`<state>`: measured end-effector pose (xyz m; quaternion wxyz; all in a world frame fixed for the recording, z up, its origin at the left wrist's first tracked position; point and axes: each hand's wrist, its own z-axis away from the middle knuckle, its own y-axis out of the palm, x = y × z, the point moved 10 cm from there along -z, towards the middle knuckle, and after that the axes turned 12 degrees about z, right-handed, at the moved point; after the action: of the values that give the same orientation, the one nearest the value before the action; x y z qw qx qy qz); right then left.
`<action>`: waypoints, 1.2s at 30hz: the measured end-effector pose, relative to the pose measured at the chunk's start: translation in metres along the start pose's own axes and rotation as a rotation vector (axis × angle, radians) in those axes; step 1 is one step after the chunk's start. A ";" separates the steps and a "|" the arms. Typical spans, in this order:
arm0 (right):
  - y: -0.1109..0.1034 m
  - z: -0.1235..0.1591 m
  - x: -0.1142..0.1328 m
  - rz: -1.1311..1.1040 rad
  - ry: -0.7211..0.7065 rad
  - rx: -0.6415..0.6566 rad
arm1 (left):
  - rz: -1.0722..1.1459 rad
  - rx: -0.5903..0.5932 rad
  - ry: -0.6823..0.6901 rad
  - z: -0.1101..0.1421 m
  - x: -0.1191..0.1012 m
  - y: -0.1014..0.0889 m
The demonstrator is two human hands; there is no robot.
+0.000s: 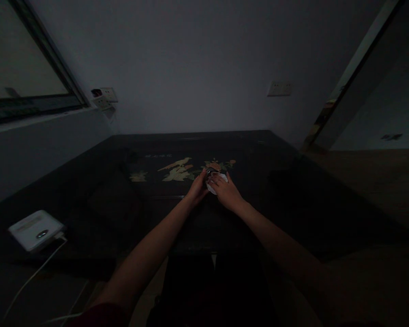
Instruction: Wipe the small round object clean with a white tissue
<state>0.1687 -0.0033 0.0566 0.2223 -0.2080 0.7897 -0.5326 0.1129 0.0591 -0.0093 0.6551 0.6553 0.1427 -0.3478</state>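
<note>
Both my hands meet above the dark table (218, 229), just in front of its painted bird and flowers. My left hand (198, 187) is curled round the left side of a small dark, shiny object (209, 173), whose kind I cannot make out in the dim light. My right hand (227, 193) presses a crumpled white tissue or cloth (211, 189) against that object, fingers over it. White edges stick out past the fingers on both sides. Much of the object is hidden by the hands and the white piece.
On the table's left side lies a white box-shaped device (36, 229) with a white cable (37, 271) running down over the front edge. A pale wall stands behind, with sockets (279, 88) and a plugged adapter (102, 103). There is a window at the left and a doorway at the right.
</note>
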 end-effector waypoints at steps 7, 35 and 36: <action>0.004 0.001 -0.003 -0.106 0.045 0.040 | 0.015 -0.016 0.007 0.001 -0.001 0.002; 0.026 -0.005 -0.015 -0.875 0.117 0.010 | -0.048 -0.142 0.027 0.008 -0.007 -0.004; 0.026 -0.005 -0.014 -0.807 0.102 0.018 | -0.050 -0.149 0.023 0.008 -0.007 -0.005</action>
<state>0.1750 0.0169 0.0361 -0.0420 -0.4724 0.6500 -0.5938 0.1027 0.0536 -0.0077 0.6916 0.6049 0.1921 -0.3447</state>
